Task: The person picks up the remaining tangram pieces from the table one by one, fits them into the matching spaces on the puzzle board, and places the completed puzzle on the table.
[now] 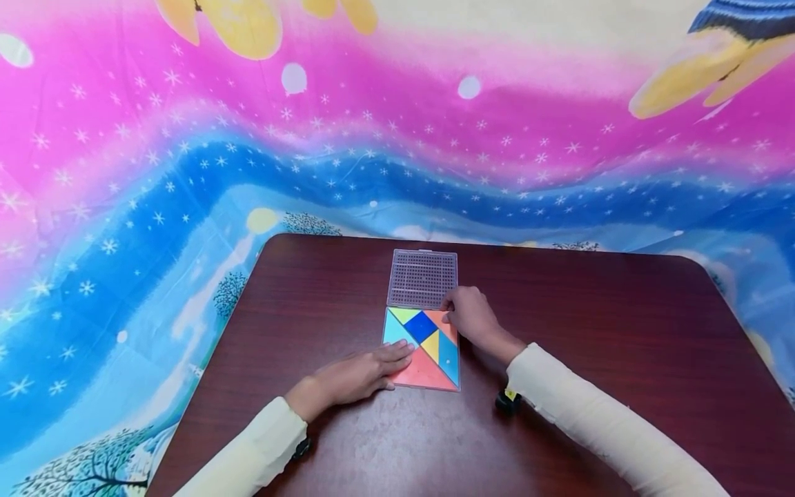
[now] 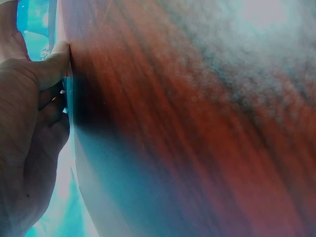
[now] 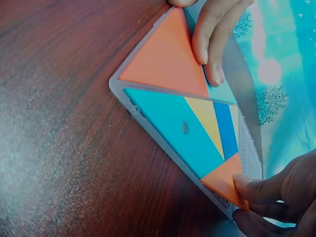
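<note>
A square clear plastic case with tangram pieces lies open on the table; its tray rim [image 3: 165,150] shows in the right wrist view. My left hand [image 1: 366,371] rests with straight fingers on the large light-blue triangle [image 1: 395,330] and the large coral triangle [image 1: 425,373]. At the tray's far right corner, my right hand [image 1: 477,319] pinches a small orange triangle [image 3: 223,178] between thumb and fingers. The piece looks slightly tilted there. Beside it lie a blue square [image 1: 421,327], a yellow triangle [image 1: 430,346], a teal parallelogram [image 1: 447,355] and a yellow-green triangle [image 1: 404,315].
The case's gridded lid [image 1: 424,278] lies folded back behind the tray. Both stand on a dark brown wooden table [image 1: 577,324]. A patterned pink and blue cloth [image 1: 397,131] hangs behind the table's far edge.
</note>
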Tool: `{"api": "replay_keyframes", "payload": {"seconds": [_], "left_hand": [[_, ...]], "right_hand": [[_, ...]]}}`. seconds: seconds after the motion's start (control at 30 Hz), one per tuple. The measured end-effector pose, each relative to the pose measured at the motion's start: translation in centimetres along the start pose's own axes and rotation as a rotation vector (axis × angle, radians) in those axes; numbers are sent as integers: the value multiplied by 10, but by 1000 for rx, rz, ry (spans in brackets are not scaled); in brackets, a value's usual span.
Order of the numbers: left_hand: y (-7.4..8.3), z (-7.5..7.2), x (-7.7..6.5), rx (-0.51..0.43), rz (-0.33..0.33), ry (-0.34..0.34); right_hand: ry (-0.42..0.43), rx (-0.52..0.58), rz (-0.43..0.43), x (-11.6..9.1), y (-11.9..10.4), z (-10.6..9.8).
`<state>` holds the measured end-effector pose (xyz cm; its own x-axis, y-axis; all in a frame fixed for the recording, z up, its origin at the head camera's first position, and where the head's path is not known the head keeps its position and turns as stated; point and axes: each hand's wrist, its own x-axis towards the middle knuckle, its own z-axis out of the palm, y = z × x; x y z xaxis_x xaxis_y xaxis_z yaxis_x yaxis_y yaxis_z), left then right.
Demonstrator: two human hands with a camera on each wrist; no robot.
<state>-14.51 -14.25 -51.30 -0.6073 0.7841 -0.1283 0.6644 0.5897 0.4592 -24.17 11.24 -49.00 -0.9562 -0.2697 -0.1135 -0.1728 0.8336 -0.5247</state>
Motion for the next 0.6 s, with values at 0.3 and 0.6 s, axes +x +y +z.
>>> {"api": "replay_keyframes", "payload": {"seconds": [0.3, 0.6], "left_hand": [[0, -1, 0, -5, -15, -13], [0, -1, -1, 6, -10, -10]], "right_hand": [[1, -1, -8, 0, -1, -2], [36, -21, -23, -6, 0, 5]]}}
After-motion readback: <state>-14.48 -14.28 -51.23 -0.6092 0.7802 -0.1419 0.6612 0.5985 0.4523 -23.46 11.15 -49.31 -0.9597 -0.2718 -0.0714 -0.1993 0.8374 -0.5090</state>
